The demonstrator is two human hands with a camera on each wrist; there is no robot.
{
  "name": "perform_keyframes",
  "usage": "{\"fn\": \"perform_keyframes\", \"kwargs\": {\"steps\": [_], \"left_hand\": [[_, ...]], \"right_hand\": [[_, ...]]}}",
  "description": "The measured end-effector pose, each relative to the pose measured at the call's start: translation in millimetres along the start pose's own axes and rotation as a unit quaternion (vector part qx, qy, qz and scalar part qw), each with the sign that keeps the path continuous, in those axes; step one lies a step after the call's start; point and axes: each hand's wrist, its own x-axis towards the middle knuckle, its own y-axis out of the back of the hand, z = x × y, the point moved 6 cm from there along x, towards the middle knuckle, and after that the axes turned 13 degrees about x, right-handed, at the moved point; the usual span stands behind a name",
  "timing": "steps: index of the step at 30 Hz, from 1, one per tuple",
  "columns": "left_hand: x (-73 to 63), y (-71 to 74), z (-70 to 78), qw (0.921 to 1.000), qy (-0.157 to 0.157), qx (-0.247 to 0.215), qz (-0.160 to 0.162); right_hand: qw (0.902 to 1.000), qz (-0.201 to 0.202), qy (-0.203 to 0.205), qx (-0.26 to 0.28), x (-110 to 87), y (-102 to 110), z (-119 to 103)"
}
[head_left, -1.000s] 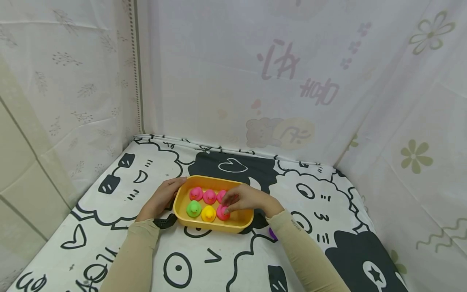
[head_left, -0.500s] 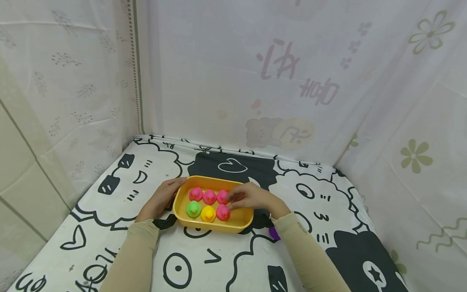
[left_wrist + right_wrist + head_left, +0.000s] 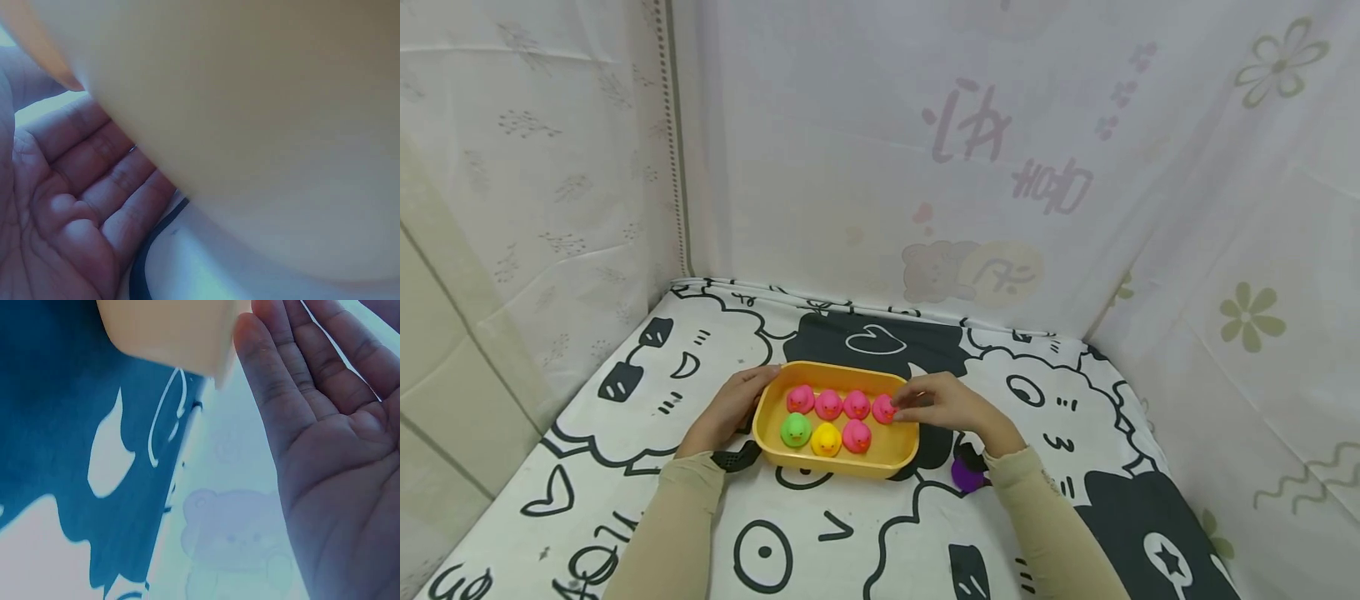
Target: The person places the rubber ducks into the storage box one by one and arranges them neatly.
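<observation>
A yellow tray (image 3: 895,462) holds several rubber ducks in two rows. Pink ducks, such as this pink duck (image 3: 828,405), make up the far row; a green duck (image 3: 796,430), a yellow duck (image 3: 826,440) and a pink one form the near row. My left hand (image 3: 731,406) grips the tray's left end, thumb at the rim and fingers against the outer wall in the left wrist view. Over the tray's right end, my right hand (image 3: 951,406) has its fingertips right at the edge of the far row's rightmost pink duck (image 3: 883,408), fingers fairly straight in the right wrist view.
Beside my right wrist lies a purple round thing (image 3: 967,475) with a black top, partly behind the sleeve. A black-and-white cartoon cloth (image 3: 820,546) covers the table. Printed white curtains (image 3: 820,167) hang behind and at both sides.
My right hand has moved right from the middle ducks, uncovering the far row's rightmost pink duck and more of the purple thing. My left hand stays on the tray.
</observation>
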Motion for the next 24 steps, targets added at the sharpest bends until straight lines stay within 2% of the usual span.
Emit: {"fn": "perform_keyframes", "kwargs": {"steps": [9,16,24], "left_hand": [[-0.3,1.4,-2.7,1.0,0.0,0.002,0.002],[0.6,1.1,-1.4,1.0,-0.004,-0.001,0.0],[1.0,0.6,-1.5,1.0,0.0,0.001,-0.002]], "right_hand": [[0.9994,0.033,0.003,-0.003,-32.5,17,11],[0.9977,0.046,-0.049,-0.015,-65.6,25,21],[0.9933,0.05,-0.102,0.021,-97.2,29,40]]}}
